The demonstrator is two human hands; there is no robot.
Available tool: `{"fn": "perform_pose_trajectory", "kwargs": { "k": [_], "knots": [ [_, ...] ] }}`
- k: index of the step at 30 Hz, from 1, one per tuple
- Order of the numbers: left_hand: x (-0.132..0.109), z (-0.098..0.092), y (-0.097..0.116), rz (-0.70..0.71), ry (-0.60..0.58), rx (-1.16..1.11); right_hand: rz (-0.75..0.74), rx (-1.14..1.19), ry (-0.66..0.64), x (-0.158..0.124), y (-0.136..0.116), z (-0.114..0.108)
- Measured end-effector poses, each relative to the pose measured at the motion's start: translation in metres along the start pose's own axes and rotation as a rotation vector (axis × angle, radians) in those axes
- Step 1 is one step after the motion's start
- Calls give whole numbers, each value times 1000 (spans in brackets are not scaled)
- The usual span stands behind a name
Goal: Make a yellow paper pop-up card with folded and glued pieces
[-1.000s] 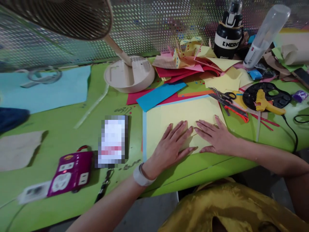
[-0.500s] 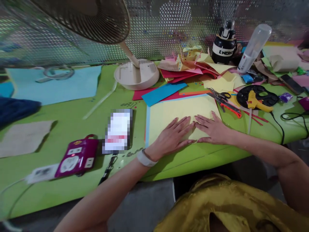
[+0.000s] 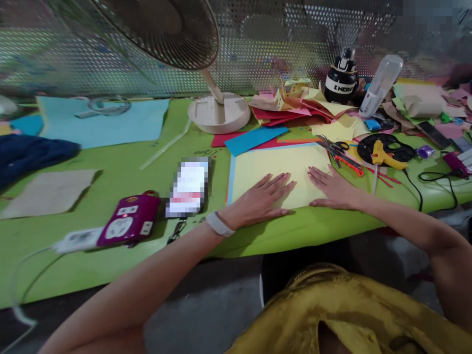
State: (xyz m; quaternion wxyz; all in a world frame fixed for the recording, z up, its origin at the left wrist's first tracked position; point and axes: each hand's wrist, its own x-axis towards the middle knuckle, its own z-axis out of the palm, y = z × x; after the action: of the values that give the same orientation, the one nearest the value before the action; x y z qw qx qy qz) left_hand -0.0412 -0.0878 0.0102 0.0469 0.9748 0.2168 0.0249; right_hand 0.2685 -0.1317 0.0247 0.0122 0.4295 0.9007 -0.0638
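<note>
**Left hand [image 3: 260,200] and right hand [image 3: 335,189] pressed flat over yellow paper [image 3: 276,160]**

In the head view, the yellow paper lies at the near edge of the green table [image 3: 295,231], in front of the person. Both hands rest on it palm down, fingers stretched out, a gap between them. They hide its near corners; whether the thumbs touch paper or table is hard to tell. Blue paper [image 3: 231,177] shows only as a border along the left and far sides, the rest covered.

The phone [image 3: 190,187] left of it has a screen blurred into blocks. The fan [image 3: 173,32] is cut off by the top edge, the dark blue cloth [image 3: 33,155] by the left. Right of the paper, scissors [image 3: 342,145] and an orange cutter [image 3: 350,166] overlap, hard to separate. A yellow glue gun [image 3: 379,156] partly covers a black palette [image 3: 364,146]. The black bottle's [image 3: 339,88] lettering curves out of sight.
</note>
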Motion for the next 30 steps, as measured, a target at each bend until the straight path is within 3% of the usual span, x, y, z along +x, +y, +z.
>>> {"fn": "perform_pose_trajectory", "kwargs": {
  "k": [6, 12, 18, 21, 25, 28, 30],
  "knots": [
    [-29, -3, -3, -31, 4, -2, 58, 27, 15, -12, 17, 4],
    [-55, -11, -2, -98, -86, 5, 64, 66, -14, -9, 20, 5],
    [-67, -16, -10, -125, -69, 1, 40, 63, 20, -6, 23, 8],
    [-51, -23, -2, -190, 42, 19, 45, 52, 26, -6, 23, 7],
    [6, -26, 25, -215, 200, 13, 57, 29, 29, -5, 23, 6],
    [56, -16, 42, -174, 186, -12, 73, 20, 23, -5, 24, 6],
    [78, -8, 48, -203, 107, -41, 83, 26, 13, -4, 24, 6]
  ]
}}
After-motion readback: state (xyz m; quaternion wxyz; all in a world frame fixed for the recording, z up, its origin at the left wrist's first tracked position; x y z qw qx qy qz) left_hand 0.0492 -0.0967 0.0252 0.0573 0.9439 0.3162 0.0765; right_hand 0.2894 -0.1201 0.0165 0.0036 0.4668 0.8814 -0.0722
